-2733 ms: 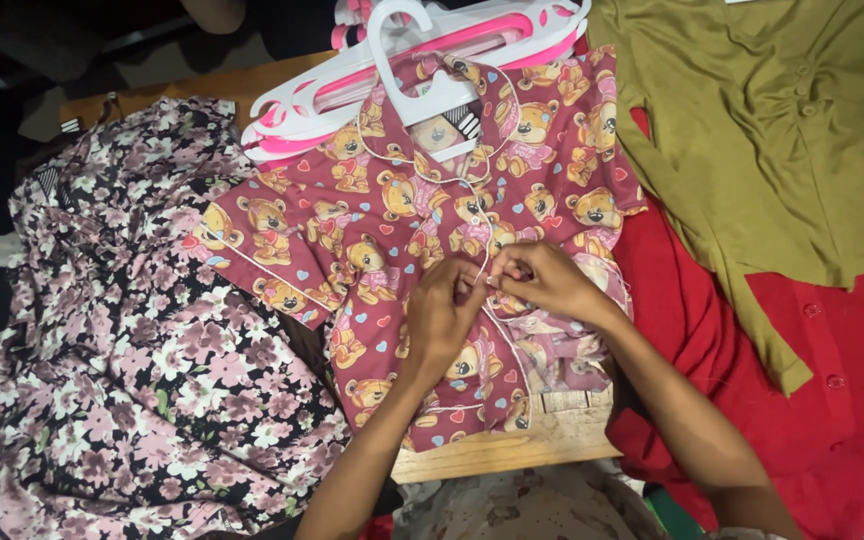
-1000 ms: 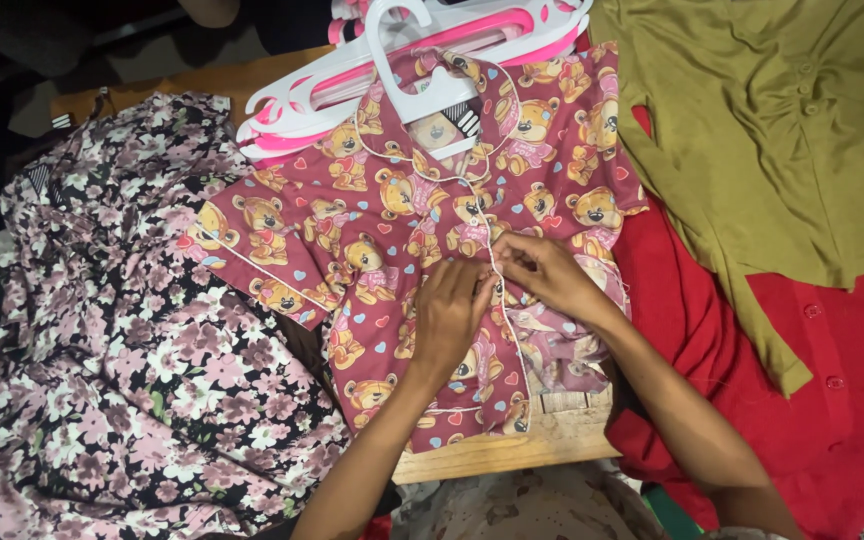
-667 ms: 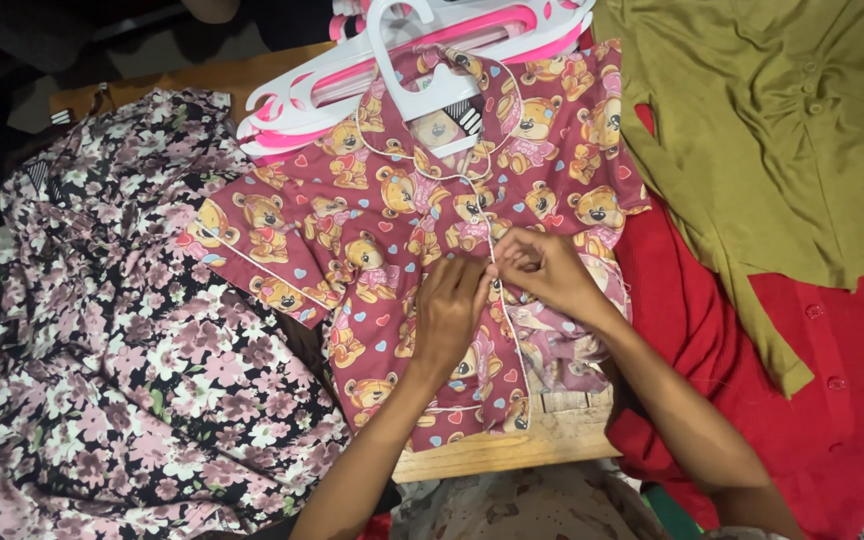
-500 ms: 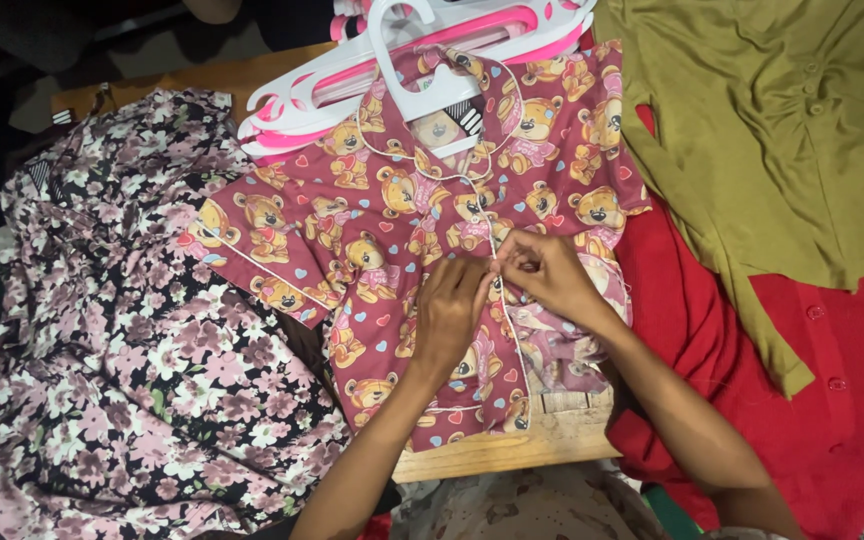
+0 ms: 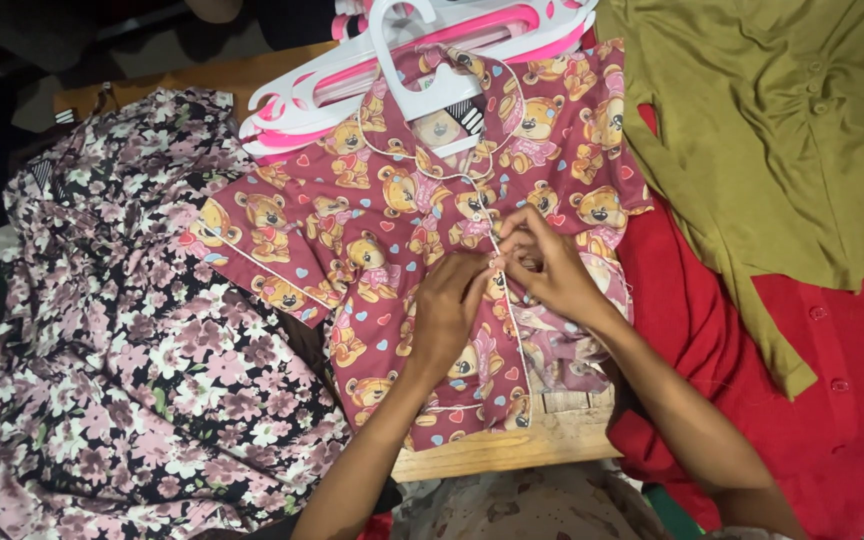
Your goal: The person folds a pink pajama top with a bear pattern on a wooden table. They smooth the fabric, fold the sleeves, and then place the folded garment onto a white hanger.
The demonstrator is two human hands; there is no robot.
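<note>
Head cam looks straight down at a small maroon shirt with a teddy-bear and heart print, lying flat on a wooden board with a white plastic hanger through its collar. Compared with a couple of seconds back, both hands sit a bit lower along the front placket, so the person seems to be working down the button line, one closure at a time, with the top part already looking shut. The left hand has its fingers curled and pressed together on the fabric edge right at the placket; the right hand pinches the opposite edge between thumb and fingertips, just touching the left. The button itself is hidden between the fingers, so it can't be made out. The cloth looks thin, soft cotton with pale piping along the hems. Left of the fingers lies a crinkly black-and-pink floral garment; to their right a smooth red garment under a drapey olive top. Beyond the fingertips, pink and white hangers are stacked.
</note>
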